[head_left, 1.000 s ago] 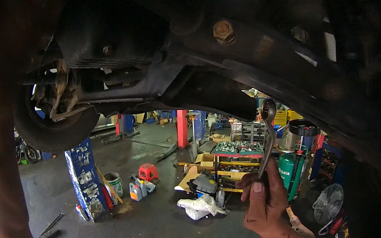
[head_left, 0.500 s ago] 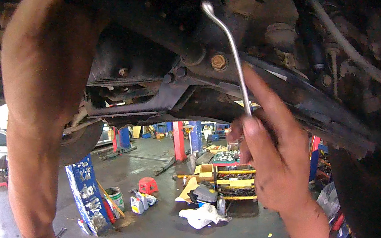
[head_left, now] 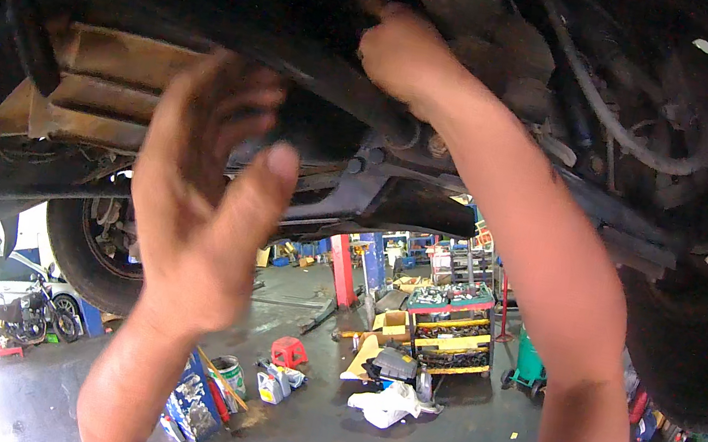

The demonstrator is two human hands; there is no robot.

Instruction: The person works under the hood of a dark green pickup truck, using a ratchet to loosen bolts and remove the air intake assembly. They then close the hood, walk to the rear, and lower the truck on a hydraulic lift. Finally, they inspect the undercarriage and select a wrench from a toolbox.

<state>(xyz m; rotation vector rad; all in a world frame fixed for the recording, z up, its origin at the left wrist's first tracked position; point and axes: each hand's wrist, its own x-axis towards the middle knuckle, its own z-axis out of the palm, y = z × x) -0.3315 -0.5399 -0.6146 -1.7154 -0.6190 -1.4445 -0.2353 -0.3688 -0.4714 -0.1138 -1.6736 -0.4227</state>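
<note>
Overhead is the dark underside of a vehicle. My right hand (head_left: 410,54) reaches up into the shadow beside a thick dark tube (head_left: 305,63), its fingers curled and their tips hidden. Whatever it holds is out of sight; no wrench shows now. Next to that wrist, a rusty bolt head (head_left: 438,145) sits near the tube's end. My left hand (head_left: 213,197) is raised below the tube, thumb and fingers apart, slightly blurred and with nothing in it. Behind it are a ribbed tan metal shield (head_left: 116,74) and a black bracket with bolts (head_left: 364,171).
A grey hose (head_left: 597,112) curves down at the upper right. Beyond stand a tool cart (head_left: 451,340) with yellow drawers, a red stool (head_left: 289,352) and a green wheeled bin (head_left: 527,362). A white bag (head_left: 387,404) lies on the floor near a chipped blue post (head_left: 197,405).
My right hand has gone up and left into the shadow, and the silver wrench it held is now out of sight. My left hand has come down and rightward from the upper left.
</note>
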